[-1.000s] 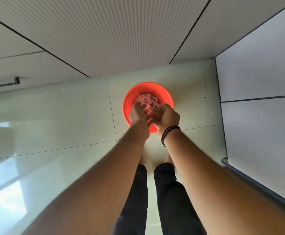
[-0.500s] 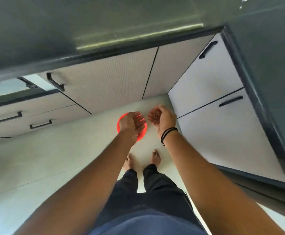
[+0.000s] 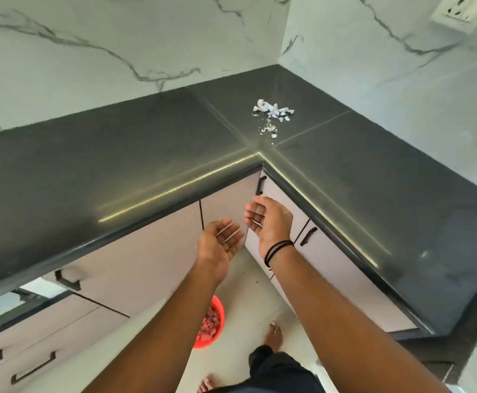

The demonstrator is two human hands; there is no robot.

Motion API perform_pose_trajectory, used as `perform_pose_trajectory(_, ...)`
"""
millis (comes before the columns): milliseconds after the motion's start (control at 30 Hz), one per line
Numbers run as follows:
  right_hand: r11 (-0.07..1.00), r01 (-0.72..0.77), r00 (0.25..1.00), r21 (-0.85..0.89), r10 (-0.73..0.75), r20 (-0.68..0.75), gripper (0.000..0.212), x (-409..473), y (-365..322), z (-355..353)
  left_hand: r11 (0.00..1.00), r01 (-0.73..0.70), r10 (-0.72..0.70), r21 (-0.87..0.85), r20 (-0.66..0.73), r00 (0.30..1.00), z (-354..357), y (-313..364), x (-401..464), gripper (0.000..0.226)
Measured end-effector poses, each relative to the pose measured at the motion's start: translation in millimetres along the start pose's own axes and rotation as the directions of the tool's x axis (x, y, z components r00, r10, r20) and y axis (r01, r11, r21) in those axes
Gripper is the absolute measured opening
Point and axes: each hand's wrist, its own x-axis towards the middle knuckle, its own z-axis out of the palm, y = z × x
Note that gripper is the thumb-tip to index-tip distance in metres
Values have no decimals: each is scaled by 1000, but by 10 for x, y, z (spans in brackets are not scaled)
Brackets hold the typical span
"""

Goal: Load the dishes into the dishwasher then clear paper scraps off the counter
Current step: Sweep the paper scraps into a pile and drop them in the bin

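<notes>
Wall socket (image 3: 453, 12), cabinet handles (image 3: 260, 185)

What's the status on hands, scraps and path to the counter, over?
Left hand and right hand open, empty, below the counter edge. Paper scraps piled in the corner. Nothing in the way.

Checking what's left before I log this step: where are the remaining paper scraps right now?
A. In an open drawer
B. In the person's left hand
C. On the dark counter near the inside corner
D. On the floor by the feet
C: the white paper scraps lie in a small pile on the dark counter near its corner, while the left hand and right hand are both open and hold nothing.
</notes>
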Motion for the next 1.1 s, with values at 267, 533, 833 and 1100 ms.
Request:
perform_pose_trajectory(267, 985, 30, 996, 168, -14, -93, 6, 712, -693, -298, 972, -61, 53, 226, 42, 998, 1105, 78, 399, 27)
perform_pose_trajectory(533, 963, -47, 996, 265, 66, -61, 9, 1655, -1145, -432, 942, -107, 122, 319, -28, 992, 1864, 168, 1090, 23)
perform_pose_trajectory(833, 977, -32, 999, 209, 35, -13, 6, 2468, -1295, -291, 878, -194, 243, 437, -57, 968, 2297, 299, 1719, 18)
perform_pose_trajectory(1100, 752, 254, 967, -608, -178, 184, 12, 3174, -987, -343, -23, -399, 331, 917, 384, 862, 2029, 475, 2719, 38)
